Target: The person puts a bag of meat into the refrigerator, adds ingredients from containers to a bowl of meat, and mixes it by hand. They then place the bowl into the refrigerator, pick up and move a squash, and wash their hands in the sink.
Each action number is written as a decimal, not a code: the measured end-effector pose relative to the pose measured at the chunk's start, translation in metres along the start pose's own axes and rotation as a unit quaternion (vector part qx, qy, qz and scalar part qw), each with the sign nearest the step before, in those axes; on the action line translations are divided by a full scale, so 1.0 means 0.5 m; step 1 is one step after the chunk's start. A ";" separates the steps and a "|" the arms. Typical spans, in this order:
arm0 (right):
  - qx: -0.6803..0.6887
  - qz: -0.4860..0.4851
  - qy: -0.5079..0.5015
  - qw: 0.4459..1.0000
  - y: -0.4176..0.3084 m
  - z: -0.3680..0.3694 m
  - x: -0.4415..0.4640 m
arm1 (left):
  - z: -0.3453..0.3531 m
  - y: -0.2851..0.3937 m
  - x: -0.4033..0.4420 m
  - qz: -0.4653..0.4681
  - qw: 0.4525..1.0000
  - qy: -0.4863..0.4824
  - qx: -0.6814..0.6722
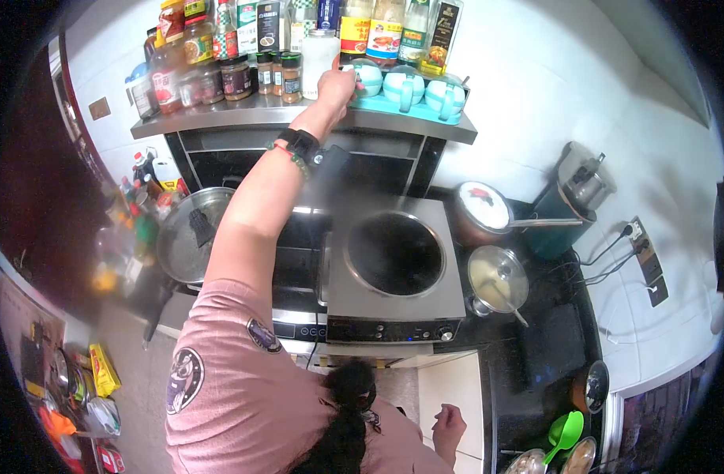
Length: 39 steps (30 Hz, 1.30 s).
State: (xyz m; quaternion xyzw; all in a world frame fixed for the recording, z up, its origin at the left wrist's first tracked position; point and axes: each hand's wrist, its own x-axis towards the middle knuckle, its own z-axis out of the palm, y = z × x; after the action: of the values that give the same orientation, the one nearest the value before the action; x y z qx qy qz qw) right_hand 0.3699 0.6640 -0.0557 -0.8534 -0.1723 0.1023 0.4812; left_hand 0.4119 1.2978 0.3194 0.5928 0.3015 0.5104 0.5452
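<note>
My left hand (335, 88) reaches up to the metal shelf, a dark watch on its wrist. Its fingers are closed at the front of the leftmost turquoise-and-white seasoning pot (367, 79), where the neighbouring pots have their handles; the exact grip is partly hidden. Two matching seasoning pots (403, 88) stand to its right on a turquoise tray (449, 119). Just left of the hand is a tall white jar (321, 54). My right hand (449, 427) hangs low by the counter, fingers curled in, with nothing seen in it.
Bottles and spice jars (290, 77) crowd the shelf (220, 113). Below are an induction cooker (395, 253) and a frying pan (176, 241). To the right stand a lidded saucepan (483, 212), a glass bowl (498, 278) with a utensil, and a green ladle (566, 431).
</note>
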 end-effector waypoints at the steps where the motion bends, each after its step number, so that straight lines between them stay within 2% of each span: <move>1: -0.001 0.003 0.000 1.000 0.000 0.002 0.001 | -0.003 0.001 -0.006 -0.002 1.000 -0.002 0.001; 3: -0.056 -0.027 -0.014 0.998 -0.006 0.003 0.006 | -0.008 0.008 -0.016 0.012 0.999 -0.031 0.021; 7: -0.070 -0.028 -0.017 0.997 -0.041 -0.001 0.010 | -0.017 0.007 -0.014 -0.003 0.994 -0.033 0.101; 9: -0.077 -0.035 -0.010 0.996 -0.056 -0.002 0.009 | -0.021 -0.003 -0.009 0.061 0.975 0.010 0.214; 10: -0.078 -0.036 -0.009 0.996 -0.051 -0.001 0.009 | -0.019 -0.010 -0.008 0.062 0.975 0.010 0.213; 12: -0.075 -0.028 -0.004 0.997 -0.033 0.003 0.010 | -0.018 -0.012 -0.018 0.171 0.941 0.099 0.276; 14: -0.095 -0.031 -0.003 0.995 -0.023 0.001 0.008 | -0.023 0.002 -0.039 0.194 0.929 0.120 0.291; 16: -0.115 -0.036 -0.002 0.993 -0.025 0.001 0.006 | -0.031 0.013 -0.054 0.298 0.898 0.184 0.265; 17: -0.101 -0.030 -0.002 0.994 -0.029 0.001 0.001 | -0.037 0.008 -0.049 0.339 0.884 0.184 0.263; 18: -0.087 -0.023 -0.002 0.996 -0.029 0.000 -0.003 | -0.044 0.011 -0.053 0.338 0.883 0.188 0.266; 20: -0.090 -0.017 -0.004 0.996 -0.012 0.003 -0.004 | -0.060 0.012 -0.065 0.385 0.829 0.287 0.288; 22: -0.089 -0.009 -0.002 0.996 -0.001 0.008 -0.003 | -0.089 0.007 -0.064 0.373 0.819 0.303 0.314; 24: -0.099 -0.018 0.003 0.995 0.007 0.010 -0.005 | -0.106 -0.014 -0.056 0.299 0.801 0.376 0.357; 28: -0.082 -0.018 -0.003 0.996 0.016 0.012 -0.007 | -0.139 -0.030 -0.025 0.210 0.814 0.335 0.426; 29: -0.090 -0.014 -0.007 0.996 0.009 0.010 -0.007 | -0.145 -0.031 -0.019 0.213 0.800 0.331 0.453; 32: -0.102 -0.009 -0.014 0.995 -0.009 0.011 -0.004 | -0.162 -0.030 -0.009 0.195 0.808 0.298 0.469; 36: -0.104 -0.019 -0.017 0.994 -0.013 0.022 -0.002 | -0.194 -0.035 0.002 0.212 0.788 0.331 0.475; 39: -0.107 -0.031 -0.018 0.994 -0.003 0.025 0.001 | -0.215 -0.028 0.010 0.192 0.797 0.315 0.478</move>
State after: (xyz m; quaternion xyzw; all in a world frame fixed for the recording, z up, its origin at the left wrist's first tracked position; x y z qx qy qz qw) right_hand 0.3659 0.6750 -0.0609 -0.8924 -0.2175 0.0832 0.3865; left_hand 0.3159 1.3419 0.2949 0.6305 0.5420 0.5541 -0.0417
